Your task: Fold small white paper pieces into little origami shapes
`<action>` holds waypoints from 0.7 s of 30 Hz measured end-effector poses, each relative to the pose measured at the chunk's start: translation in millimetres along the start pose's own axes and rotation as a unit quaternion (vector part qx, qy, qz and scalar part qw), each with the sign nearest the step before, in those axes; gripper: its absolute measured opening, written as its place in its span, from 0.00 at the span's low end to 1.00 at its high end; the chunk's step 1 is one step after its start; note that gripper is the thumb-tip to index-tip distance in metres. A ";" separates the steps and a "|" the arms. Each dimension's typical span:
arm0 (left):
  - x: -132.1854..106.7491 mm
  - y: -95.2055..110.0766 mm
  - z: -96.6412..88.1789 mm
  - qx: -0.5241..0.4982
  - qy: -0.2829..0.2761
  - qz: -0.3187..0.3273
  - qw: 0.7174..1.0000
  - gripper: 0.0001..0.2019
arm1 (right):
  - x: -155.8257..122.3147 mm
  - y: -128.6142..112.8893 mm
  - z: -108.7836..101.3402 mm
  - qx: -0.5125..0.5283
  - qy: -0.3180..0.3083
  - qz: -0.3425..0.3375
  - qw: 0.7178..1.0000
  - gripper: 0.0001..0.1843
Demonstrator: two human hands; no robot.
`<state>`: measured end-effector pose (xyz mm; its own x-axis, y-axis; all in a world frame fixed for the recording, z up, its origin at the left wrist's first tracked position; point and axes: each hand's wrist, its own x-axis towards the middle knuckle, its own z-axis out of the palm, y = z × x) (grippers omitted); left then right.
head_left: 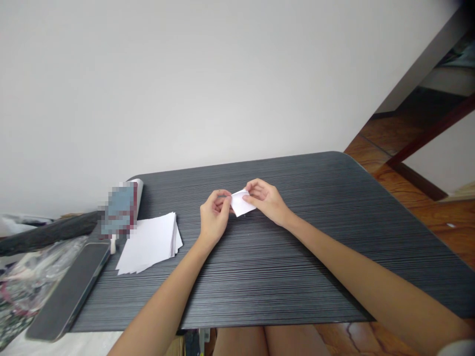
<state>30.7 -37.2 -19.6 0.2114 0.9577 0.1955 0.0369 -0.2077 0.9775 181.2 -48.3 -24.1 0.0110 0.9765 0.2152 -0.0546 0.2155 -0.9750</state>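
A small folded piece of white paper (242, 203) is held between my two hands, over the middle of the dark striped table (282, 277). My left hand (215, 212) pinches its left edge between thumb and fingers. At the paper's upper right, my right hand (267, 199) grips it, with the thumb on the front face and the fingers behind. The fingertips behind the paper are partly hidden. A stack of white paper sheets (148, 244) lies to the left of my left hand, its edges slightly fanned.
A phone-like dark slab (70, 291) lies along the table's left edge, with a small white object (113, 246) beside it. Behind the stack is a blurred-out packet (118, 210). Plastic bags (44, 277) crowd the far left. A pale wall (208, 84) borders the table's back.
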 end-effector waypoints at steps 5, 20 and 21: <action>0.3 0.0 0.5 0.011 0.019 0.000 1.000 0.07 | 1.9 2.1 -3.4 -0.007 -0.005 0.001 1.000 0.13; -0.3 2.6 5.2 -0.072 0.011 -0.069 0.995 0.11 | -5.9 -6.1 -3.0 -0.245 -0.012 -0.150 0.958 0.11; 0.2 2.9 5.2 -0.083 0.012 -0.080 0.993 0.11 | -5.8 -7.1 -4.1 -0.250 -0.013 -0.155 0.955 0.11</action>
<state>35.9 -38.7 -17.1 0.1931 0.9805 0.0356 -0.0931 -0.0178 0.9955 185.6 -55.5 -18.7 -0.0754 0.8662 0.4939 0.4321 0.4748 -0.7667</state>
